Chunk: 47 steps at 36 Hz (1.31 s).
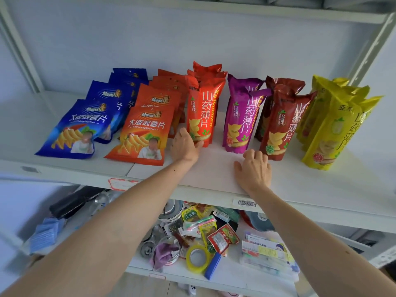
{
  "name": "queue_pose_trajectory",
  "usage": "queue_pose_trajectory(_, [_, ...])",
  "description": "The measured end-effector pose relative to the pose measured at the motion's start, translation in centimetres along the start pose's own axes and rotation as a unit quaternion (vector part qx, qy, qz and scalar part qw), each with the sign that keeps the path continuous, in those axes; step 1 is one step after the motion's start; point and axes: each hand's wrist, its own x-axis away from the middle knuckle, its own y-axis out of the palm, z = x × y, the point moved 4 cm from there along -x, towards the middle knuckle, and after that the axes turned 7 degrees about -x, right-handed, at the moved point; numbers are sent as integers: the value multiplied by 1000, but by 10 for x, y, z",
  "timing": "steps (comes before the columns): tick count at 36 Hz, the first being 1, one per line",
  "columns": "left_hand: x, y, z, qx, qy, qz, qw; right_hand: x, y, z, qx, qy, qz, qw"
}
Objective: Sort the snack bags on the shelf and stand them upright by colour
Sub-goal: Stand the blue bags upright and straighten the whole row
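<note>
Snack bags stand in colour rows on the white shelf. From left to right: blue bags, orange bags, red bags, purple bags, dark red bags and yellow bags. My left hand reaches to the foot of the front red bag, its thumb against the bag's lower edge. My right hand rests on the shelf with loosely bent fingers, just in front of the purple and dark red bags, holding nothing.
An upper shelf board runs overhead, with metal posts at both sides. The lower shelf holds clutter: a yellow tape roll, small snack packets, a purple cloth, boxes and blue packs at the left.
</note>
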Motion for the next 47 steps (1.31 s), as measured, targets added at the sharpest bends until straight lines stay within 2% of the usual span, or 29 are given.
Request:
queue_pose_trajectory(4, [6,-13,-5,-25,41,21,999,1,-1,-10,9,-29,3,1000])
queue_pose_trajectory(12, [12,-64,-37,-90,115,111,983,4,15,-76,-46,-99,-60,992])
queue_pose_trajectory(15, [9,-89,-70,-130,108,142,975,6,26,-110,-70,-132,-71,986])
queue_pose_trajectory(19, [-4,-116,-126,-174,77,147,971,10,38,-156,-98,-159,-75,980])
queue_pose_trajectory(23, [-28,-142,-175,-213,49,106,970,13,50,-196,-118,-177,-47,976])
queue_pose_trajectory(26, [-50,-155,-204,-241,55,53,968,10,64,-225,-119,-171,-56,976])
queue_pose_trajectory(32, [-86,-165,-243,-239,90,-60,965,6,95,-268,-40,-127,-114,985])
queue_pose_trajectory(37, [-100,-156,-265,-262,141,-147,943,8,110,-278,-12,-85,-104,991])
queue_pose_trajectory(47, [-103,-148,-269,-268,216,-142,928,9,112,-283,1,-51,-84,995])
